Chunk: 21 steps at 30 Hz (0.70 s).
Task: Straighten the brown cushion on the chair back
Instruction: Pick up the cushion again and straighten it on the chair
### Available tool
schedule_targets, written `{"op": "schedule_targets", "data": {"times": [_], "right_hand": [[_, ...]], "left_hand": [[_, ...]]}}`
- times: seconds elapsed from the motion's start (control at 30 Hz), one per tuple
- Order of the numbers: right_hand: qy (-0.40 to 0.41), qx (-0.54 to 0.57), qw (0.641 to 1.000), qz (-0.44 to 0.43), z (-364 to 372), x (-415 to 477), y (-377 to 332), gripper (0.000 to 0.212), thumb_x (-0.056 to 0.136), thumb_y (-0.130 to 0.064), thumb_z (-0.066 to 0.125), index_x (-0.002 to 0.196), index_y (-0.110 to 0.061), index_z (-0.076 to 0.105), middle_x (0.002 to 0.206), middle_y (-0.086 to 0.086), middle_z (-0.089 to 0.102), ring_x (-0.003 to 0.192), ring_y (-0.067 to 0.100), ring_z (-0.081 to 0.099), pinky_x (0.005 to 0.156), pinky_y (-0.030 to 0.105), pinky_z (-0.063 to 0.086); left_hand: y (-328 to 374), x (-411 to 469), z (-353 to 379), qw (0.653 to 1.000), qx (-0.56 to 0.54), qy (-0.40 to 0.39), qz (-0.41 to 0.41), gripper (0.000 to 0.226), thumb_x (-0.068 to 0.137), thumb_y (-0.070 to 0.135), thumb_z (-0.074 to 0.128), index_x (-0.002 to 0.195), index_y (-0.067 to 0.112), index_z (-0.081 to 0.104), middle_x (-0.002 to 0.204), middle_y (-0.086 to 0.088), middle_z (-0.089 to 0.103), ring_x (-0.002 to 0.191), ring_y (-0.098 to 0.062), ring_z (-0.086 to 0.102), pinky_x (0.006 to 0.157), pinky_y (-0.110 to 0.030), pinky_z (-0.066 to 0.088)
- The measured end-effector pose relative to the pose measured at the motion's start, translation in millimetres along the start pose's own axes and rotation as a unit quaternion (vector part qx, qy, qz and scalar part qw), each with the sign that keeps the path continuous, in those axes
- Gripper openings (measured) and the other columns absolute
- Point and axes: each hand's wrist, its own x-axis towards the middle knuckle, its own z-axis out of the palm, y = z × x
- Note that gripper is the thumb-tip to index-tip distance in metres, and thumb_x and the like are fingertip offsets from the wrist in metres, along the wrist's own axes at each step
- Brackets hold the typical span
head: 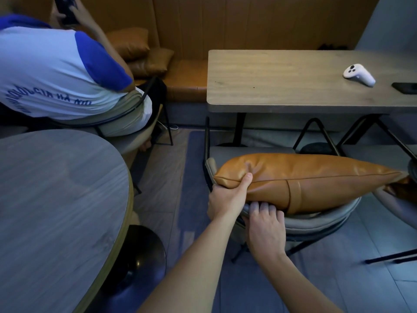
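Observation:
The brown leather cushion [316, 177] lies lengthwise along the top of the grey padded chair back [320, 222], its right tip reaching the neighbouring chair. My left hand [225, 197] grips the cushion's left corner, thumb pressed into the top. Palm down on the chair back's rim, my right hand [266, 224] has its fingertips tucked under the cushion's lower edge. What those fingertips hold is hidden.
A rectangular wooden table [282, 86] stands behind the chair with a white controller [359, 74] and a dark phone [406, 88] on it. A round table [56, 199] fills the left. A seated person [56, 71] is at upper left, with more brown cushions [144, 55] on the bench.

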Motion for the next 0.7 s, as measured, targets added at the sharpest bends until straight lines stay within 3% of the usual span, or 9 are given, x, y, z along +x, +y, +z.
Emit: {"op": "schedule_targets", "data": {"times": [0.2, 0.33, 0.7], "right_hand": [[-0.005, 0.035, 0.999, 0.008, 1.7, -2.2, 0.3, 0.032, 0.072, -0.025, 0.082, 0.093, -0.008, 0.066, 0.081, 0.014, 0.065, 0.077, 0.036, 0.062, 0.071, 0.047, 0.043], [0.004, 0.090, 0.996, 0.005, 1.6, -0.8, 10.2, 0.034, 0.066, -0.020, 0.083, 0.091, -0.010, 0.064, 0.082, 0.011, 0.065, 0.079, 0.035, 0.061, 0.074, 0.046, 0.041], [0.012, 0.101, 0.995, -0.010, 0.7, 1.9, 18.3, 0.035, 0.060, -0.008, 0.083, 0.087, -0.010, 0.062, 0.078, 0.009, 0.062, 0.077, 0.034, 0.062, 0.072, 0.044, 0.040]], "left_hand": [[-0.9, -1.8, 0.5, 1.000, -0.019, 0.003, 0.002, 0.091, 0.065, 0.083, 0.069, 0.124, 0.015, 0.062, 0.124, -0.006, 0.066, 0.113, -0.030, 0.064, 0.088, -0.038, 0.050], [2.9, -3.8, 5.4, 0.998, -0.064, -0.008, 0.001, 0.086, 0.069, 0.076, 0.073, 0.126, 0.012, 0.061, 0.126, -0.008, 0.066, 0.114, -0.029, 0.064, 0.080, -0.032, 0.045], [8.5, -2.3, 7.1, 0.997, -0.070, -0.024, 0.003, 0.093, 0.066, 0.078, 0.073, 0.130, 0.013, 0.058, 0.129, -0.009, 0.065, 0.117, -0.030, 0.062, 0.093, -0.039, 0.051]]}}
